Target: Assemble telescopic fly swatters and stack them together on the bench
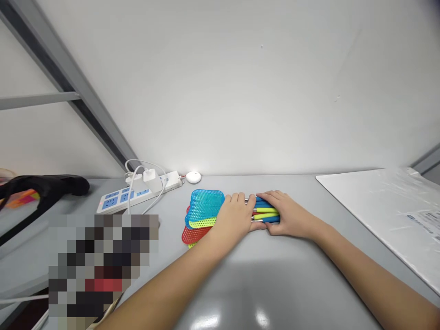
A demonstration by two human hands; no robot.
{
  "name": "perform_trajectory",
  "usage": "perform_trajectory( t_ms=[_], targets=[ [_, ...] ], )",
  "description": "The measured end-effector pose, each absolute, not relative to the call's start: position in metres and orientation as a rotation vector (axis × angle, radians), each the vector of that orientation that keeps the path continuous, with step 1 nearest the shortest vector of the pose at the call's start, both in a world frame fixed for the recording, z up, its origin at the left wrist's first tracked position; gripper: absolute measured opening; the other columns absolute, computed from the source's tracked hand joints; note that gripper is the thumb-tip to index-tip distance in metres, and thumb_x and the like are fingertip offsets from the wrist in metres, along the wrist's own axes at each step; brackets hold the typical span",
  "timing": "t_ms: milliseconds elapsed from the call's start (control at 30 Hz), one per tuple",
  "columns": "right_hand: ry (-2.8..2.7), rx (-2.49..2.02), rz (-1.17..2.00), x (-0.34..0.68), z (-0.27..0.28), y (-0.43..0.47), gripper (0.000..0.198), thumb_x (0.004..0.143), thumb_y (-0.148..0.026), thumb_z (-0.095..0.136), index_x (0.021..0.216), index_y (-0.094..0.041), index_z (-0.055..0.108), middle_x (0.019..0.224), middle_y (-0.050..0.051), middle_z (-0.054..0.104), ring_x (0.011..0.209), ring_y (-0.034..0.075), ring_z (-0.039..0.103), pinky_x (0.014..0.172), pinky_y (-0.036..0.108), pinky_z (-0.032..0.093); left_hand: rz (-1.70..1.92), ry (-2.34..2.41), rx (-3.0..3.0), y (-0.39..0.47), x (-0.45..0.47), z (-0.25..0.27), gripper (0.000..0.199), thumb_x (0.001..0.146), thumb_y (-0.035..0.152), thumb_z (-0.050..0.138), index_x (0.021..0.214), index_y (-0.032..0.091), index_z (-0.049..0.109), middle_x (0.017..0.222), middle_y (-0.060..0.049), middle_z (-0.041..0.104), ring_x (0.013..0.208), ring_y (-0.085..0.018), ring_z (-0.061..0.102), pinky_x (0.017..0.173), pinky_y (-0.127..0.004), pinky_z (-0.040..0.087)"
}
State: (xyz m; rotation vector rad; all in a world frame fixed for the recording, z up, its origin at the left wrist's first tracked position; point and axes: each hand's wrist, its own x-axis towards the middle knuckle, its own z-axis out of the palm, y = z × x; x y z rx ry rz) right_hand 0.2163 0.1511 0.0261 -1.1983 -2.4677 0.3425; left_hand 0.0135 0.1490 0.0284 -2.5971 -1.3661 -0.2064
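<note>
A stack of plastic fly swatters lies on the grey table, with blue, red and yellow-green mesh heads fanned to the left. Their blue and yellow-green handles point right. My left hand rests over the swatters where the heads meet the metal shafts. My right hand is wrapped around the bundle of handles from the right. Both hands touch the stack, which lies flat on the table.
A white power strip with plugged white chargers lies at the back left, with a small white round device beside it. A black object sits at the far left. A white sheet in plastic covers the right side. A white wall stands behind.
</note>
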Motion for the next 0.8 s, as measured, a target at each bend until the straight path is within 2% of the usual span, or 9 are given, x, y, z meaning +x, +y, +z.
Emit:
perform_trajectory(
  t_ms=[133,367,500,600,700,800],
  targets=[
    [-2.452,-1.199,0.252,0.207,0.016,0.158,0.069,0.074,-0.04,0.065,0.138,-0.025,0.044,0.128,0.01,0.056,0.113,0.03,0.052,0.095,0.045,0.042,-0.225,-1.321,-2.645,0.156,0.001,0.031,0.084,0.081,0.078,0.034,0.13,0.013,0.05,0.102,-0.015,0.062,0.096,-0.03,0.058,0.084,-0.039,0.042],
    [-2.431,-1.266,0.154,0.19,0.007,0.164,0.061,0.08,-0.045,0.06,0.136,-0.024,0.045,0.122,0.009,0.059,0.108,0.028,0.053,0.091,0.044,0.043,-0.21,-1.362,-2.627,0.164,-0.014,0.036,0.074,0.076,0.07,0.058,0.128,0.017,0.051,0.1,-0.011,0.064,0.091,-0.027,0.061,0.075,-0.034,0.045],
    [-2.463,-1.253,0.094,0.182,0.007,0.168,0.06,0.082,-0.046,0.058,0.136,-0.023,0.044,0.122,0.01,0.06,0.109,0.028,0.053,0.092,0.043,0.043,-0.243,-1.356,-2.596,0.165,-0.021,0.033,0.071,0.077,0.067,0.06,0.127,0.017,0.052,0.101,-0.011,0.064,0.093,-0.028,0.061,0.078,-0.036,0.046],
    [-2.482,-1.224,0.054,0.177,0.008,0.169,0.059,0.084,-0.048,0.056,0.136,-0.024,0.043,0.125,0.01,0.059,0.112,0.028,0.053,0.102,0.049,0.036,-0.282,-1.33,-2.574,0.163,-0.028,0.03,0.071,0.081,0.069,0.053,0.132,0.019,0.049,0.108,-0.012,0.064,0.101,-0.028,0.06,0.091,-0.042,0.042],
    [-2.487,-1.203,-0.017,0.178,0.009,0.167,0.06,0.087,-0.051,0.052,0.14,-0.025,0.038,0.132,0.011,0.056,0.118,0.03,0.051,0.109,0.06,0.02,-0.358,-1.26,-2.538,0.161,-0.032,0.029,0.074,0.082,0.071,0.048,0.135,0.019,0.047,0.117,-0.013,0.063,0.111,-0.029,0.056,0.105,-0.051,0.031],
    [-2.456,-1.171,-0.104,0.184,0.009,0.162,0.069,0.087,-0.052,0.053,0.146,-0.026,0.028,0.141,0.013,0.048,0.128,0.032,0.044,0.111,0.064,0.013,-0.454,-1.173,-2.499,0.157,-0.029,0.03,0.079,0.083,0.072,0.046,0.137,0.014,0.044,0.129,-0.017,0.056,0.126,-0.032,0.046,0.111,-0.058,0.02]
  ],
)
